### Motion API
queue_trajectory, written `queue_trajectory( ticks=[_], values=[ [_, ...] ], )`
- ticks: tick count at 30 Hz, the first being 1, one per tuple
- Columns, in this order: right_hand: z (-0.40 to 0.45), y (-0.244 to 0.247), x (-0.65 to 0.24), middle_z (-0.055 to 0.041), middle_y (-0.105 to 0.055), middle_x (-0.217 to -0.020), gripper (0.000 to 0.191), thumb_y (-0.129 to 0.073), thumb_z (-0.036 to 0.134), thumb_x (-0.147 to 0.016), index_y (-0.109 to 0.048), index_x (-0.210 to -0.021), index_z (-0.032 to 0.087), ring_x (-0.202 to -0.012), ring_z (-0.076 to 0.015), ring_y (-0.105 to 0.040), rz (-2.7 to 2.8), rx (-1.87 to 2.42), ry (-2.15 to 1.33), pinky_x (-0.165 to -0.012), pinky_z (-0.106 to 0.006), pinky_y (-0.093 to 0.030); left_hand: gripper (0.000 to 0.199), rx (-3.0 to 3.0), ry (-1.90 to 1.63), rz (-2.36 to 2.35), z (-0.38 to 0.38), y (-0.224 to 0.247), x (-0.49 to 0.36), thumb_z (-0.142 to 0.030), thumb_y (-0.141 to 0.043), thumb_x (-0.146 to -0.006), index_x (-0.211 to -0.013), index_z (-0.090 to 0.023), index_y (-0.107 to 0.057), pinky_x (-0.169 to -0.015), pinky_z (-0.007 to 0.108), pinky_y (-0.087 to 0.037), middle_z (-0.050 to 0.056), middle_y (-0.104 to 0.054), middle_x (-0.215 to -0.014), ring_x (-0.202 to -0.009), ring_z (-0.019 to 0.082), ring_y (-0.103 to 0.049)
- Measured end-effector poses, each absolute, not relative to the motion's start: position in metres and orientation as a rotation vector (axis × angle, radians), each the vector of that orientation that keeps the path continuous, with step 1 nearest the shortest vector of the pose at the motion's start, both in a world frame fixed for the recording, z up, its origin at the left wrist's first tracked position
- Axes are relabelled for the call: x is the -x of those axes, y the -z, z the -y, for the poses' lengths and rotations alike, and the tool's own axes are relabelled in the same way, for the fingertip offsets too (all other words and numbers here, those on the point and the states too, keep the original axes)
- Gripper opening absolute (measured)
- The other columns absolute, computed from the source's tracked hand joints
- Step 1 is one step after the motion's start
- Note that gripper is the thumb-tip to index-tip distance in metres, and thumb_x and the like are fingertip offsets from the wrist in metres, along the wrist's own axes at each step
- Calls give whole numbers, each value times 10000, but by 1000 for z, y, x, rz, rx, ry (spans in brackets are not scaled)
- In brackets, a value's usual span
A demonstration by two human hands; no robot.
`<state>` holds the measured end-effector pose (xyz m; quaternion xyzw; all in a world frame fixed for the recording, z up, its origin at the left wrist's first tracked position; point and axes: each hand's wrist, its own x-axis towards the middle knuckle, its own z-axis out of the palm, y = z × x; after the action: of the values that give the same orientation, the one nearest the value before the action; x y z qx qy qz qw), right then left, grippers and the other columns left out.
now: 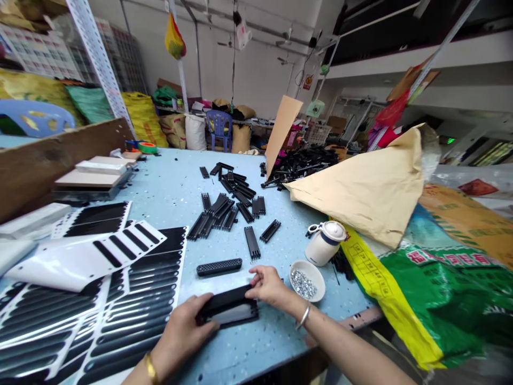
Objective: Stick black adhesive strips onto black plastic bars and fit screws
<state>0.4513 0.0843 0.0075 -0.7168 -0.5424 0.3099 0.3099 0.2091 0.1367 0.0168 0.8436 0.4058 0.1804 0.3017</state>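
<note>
My left hand (pixel 186 326) grips the left end of a long black plastic frame (pixel 230 302), thumb in front and fingers behind. At its right end, my right hand (pixel 267 286) has its fingers curled in against the frame; whether a small part is pinched there I cannot make out. Just behind lies a black strip with a patterned top (pixel 219 267). A white bowl (pixel 319 289) of small shiny metal parts (pixel 303 284) stands to the right of my right hand. Farther back, several slim black plastic pieces (pixel 252 241) lie scattered and heaped.
A white lidded mug (pixel 325 243) stands behind the bowl. Sheets of black strips (pixel 136 305) cover the table's left side. At the right are a large brown paper bag (pixel 360 192), a pile of black parts (pixel 306 163) and a green-and-yellow sack (pixel 436 299).
</note>
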Motion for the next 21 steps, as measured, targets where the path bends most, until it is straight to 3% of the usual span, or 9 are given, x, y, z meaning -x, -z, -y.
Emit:
queue_trajectory(
  ticks=[2, 5, 7, 9, 12, 15, 18, 21],
  values=[
    [-91, -3, -452, -25, -657, -839, 541, -778, 81, -611, -596, -1119, 109, -626, -140, -610, 1477, 1877, -798, -559, -239, -512, 364, -2150, -514, -1134, -143, -21, -212, -430, -617, -739, -999, -195, -713, -677, 291, -543, 35, -745, -801, -729, 215, -691],
    [-88, -3, -448, -83, -627, -1015, 481, -657, 15, -685, -586, -1147, 129, -853, -195, -616, 1597, 1829, -669, -767, -320, -524, 357, -2101, -576, -1223, -155, -23, -215, -417, -529, -801, -998, -179, -707, -598, 281, -515, 2, -708, -670, -630, 196, -669],
    [-82, -7, -445, -96, -600, -1064, 450, -566, -24, -716, -600, -1130, 149, -1002, -223, -571, 1691, 1786, -581, -901, -359, -472, 373, -2132, -595, -1253, -160, -23, -215, -372, -534, -778, -1048, -172, -696, -595, 306, -506, -1, -694, -640, -600, 207, -656],
    [-74, -11, -445, -101, -590, -1059, 443, -529, -28, -730, -602, -1127, 154, -1046, -232, -544, 1754, 1770, -521, -943, -367, -440, 339, -2173, -606, -1239, -162, -22, -214, -334, -544, -747, -1006, -187, -707, -646, 334, -516, 18, -718, -692, -649, 229, -673],
    [-61, -17, -450, -112, -587, -1042, 427, -539, 10, -754, -582, -1160, 134, -1016, -234, -547, 1766, 1823, -467, -922, -359, -435, 261, -2223, -627, -1172, -159, -19, -210, -298, -533, -724, -896, -212, -709, -788, 352, -521, 55, -754, -861, -825, 248, -698],
    [-47, -20, -455, -94, -611, -930, 303, -610, 106, -765, -622, -1068, 122, -866, -222, -577, 1758, 1919, -480, -824, -338, -452, 286, -2239, -654, -1136, -154, -16, -205, -312, -526, -737, -953, -211, -683, -822, 335, -517, 72, -751, -961, -893, 246, -696],
    [-37, -23, -452, -52, -617, -776, 147, -694, 260, -751, -662, -846, 152, -743, -203, -580, 1814, 1974, -588, -723, -303, -444, 272, -2288, -613, -1201, -145, -17, -200, -403, -511, -791, -886, -193, -655, -667, 317, -509, 73, -730, -815, -720, 234, -680],
    [-32, -23, -445, -50, -623, -762, 126, -661, 288, -794, -650, -780, 163, -743, -198, -586, 1854, 1977, -678, -713, -294, -432, 308, -2347, -409, -1201, -134, -22, -198, -475, -492, -834, -811, -200, -629, -584, 304, -451, 35, -665, -651, -582, 209, -616]
  ],
)
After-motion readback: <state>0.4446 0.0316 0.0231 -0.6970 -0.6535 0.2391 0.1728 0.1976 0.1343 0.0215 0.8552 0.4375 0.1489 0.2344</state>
